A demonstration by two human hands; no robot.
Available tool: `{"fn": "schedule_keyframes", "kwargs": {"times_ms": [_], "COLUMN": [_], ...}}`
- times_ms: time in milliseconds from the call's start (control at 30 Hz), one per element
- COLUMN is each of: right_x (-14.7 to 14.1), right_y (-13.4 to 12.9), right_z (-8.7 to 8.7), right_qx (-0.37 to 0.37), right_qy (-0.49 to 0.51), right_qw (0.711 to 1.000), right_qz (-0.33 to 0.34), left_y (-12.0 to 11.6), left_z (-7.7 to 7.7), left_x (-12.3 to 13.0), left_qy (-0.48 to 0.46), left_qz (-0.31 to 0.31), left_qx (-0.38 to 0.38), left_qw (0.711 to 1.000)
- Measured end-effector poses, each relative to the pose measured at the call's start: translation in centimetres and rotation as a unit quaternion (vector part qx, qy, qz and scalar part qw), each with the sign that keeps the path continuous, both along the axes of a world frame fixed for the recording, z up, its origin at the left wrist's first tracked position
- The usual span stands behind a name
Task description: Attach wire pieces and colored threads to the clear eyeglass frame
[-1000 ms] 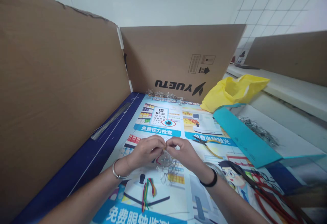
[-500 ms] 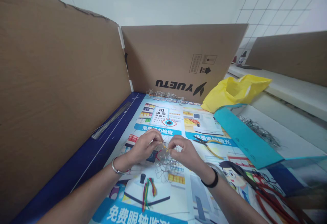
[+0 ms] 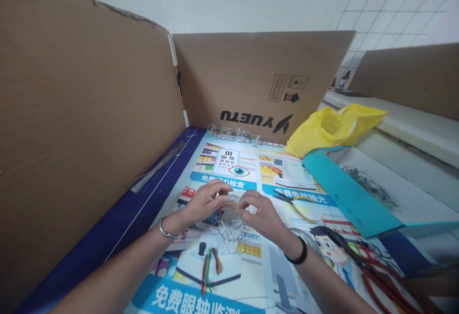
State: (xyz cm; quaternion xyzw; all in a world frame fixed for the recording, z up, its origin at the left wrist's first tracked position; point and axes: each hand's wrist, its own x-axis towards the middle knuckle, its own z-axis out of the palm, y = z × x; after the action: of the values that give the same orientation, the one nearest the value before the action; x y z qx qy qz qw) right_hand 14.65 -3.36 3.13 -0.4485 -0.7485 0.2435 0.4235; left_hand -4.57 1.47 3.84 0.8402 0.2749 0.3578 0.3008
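Thin bent wires (image 3: 231, 232) lie tangled on the printed sheet under and between my hands. My left hand (image 3: 210, 201), with a silver bangle at its wrist, is closed in a pinch near a thin red and yellow strand. My right hand (image 3: 260, 212), wearing a black band, pinches the yellow end of that strand at its fingertips. Nearer to me, a small bunch of red, green and yellow threads (image 3: 210, 268) lies on the sheet.
Yellow-handled pliers (image 3: 296, 205) and red-handled scissors (image 3: 373, 266) lie to the right. Beyond them are an open teal box (image 3: 353, 199) of wires and a yellow bag (image 3: 332, 130). Cardboard panels (image 3: 258, 80) stand left and behind. More wire pieces (image 3: 234, 133) lie at the back.
The fingertips of my left hand have shifted a little, and more red shows in the strand beside them. My right hand keeps its pinch. The whole view has shifted slightly.
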Motion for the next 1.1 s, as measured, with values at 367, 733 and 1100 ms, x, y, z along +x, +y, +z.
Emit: {"fn": "schedule_keyframes", "kwargs": {"times_ms": [367, 733, 1100], "right_x": [0.1, 0.7, 0.4], "right_y": [0.0, 0.3, -0.2], "right_z": [-0.5, -1.0, -0.9], "right_qx": [-0.035, -0.003, 0.119], "right_qy": [0.037, 0.028, -0.048], "right_qw": [0.999, 0.999, 0.991], "right_qz": [-0.014, -0.031, -0.033], "left_y": [-0.4, -0.4, -1.2], "left_z": [-0.9, -0.8, 0.2], "left_x": [0.5, 0.8, 0.5], "left_qy": [0.119, 0.104, 0.067], "left_qz": [0.006, 0.035, 0.013], "left_qx": [0.128, 0.101, 0.063], "left_qw": [0.985, 0.989, 0.996]}}
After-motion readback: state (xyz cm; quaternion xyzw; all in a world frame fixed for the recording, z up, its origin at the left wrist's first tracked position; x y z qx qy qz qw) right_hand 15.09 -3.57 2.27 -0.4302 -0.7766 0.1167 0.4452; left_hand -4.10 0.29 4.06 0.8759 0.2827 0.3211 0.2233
